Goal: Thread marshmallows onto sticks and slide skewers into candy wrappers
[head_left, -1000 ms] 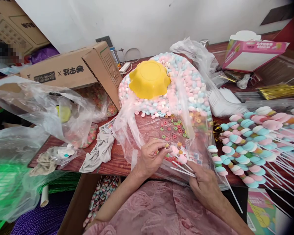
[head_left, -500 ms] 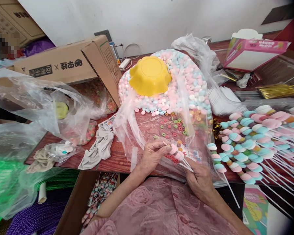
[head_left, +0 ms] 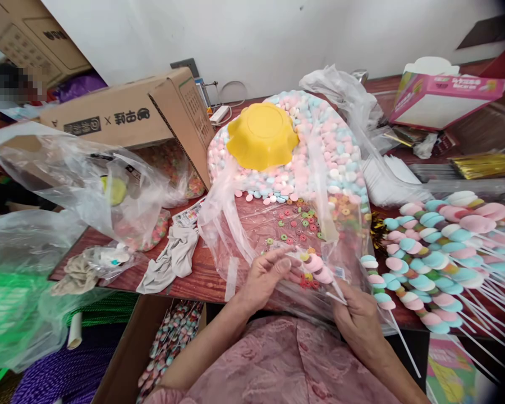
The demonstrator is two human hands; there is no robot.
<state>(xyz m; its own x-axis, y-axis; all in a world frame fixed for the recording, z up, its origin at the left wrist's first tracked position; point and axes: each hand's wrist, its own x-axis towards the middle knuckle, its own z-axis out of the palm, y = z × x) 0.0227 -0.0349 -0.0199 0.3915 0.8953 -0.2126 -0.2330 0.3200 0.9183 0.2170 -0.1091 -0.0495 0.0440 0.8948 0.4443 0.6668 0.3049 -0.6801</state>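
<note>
My right hand (head_left: pixel 357 314) is closed on the white sticks of marshmallow skewers (head_left: pixel 317 266); pink discs and small coloured rings are threaded on them. Just left of the skewer tips is my left hand (head_left: pixel 266 278), its fingers stretched out and slightly apart, with nothing plainly held. Below the skewers lie small red rings (head_left: pixel 309 283) on clear plastic. Loose green, red and orange rings (head_left: pixel 301 219) are scattered beyond my hands. Behind them spreads a large heap of pink, blue and white marshmallow discs (head_left: pixel 336 146), with an upturned yellow bowl (head_left: pixel 263 134) on top.
Many threaded marshmallow skewers (head_left: pixel 429 264) are stacked on the right. A cardboard box (head_left: pixel 126 115) and plastic bags (head_left: pixel 79 174) stand on the left. A grey cloth (head_left: pixel 170 258) lies by the table edge. A pink carton (head_left: pixel 450 98) stands at the back right.
My right hand has shifted right with the skewers. My left hand's fingers have come off the skewer tip and loosened. The whole view has shifted slightly.
</note>
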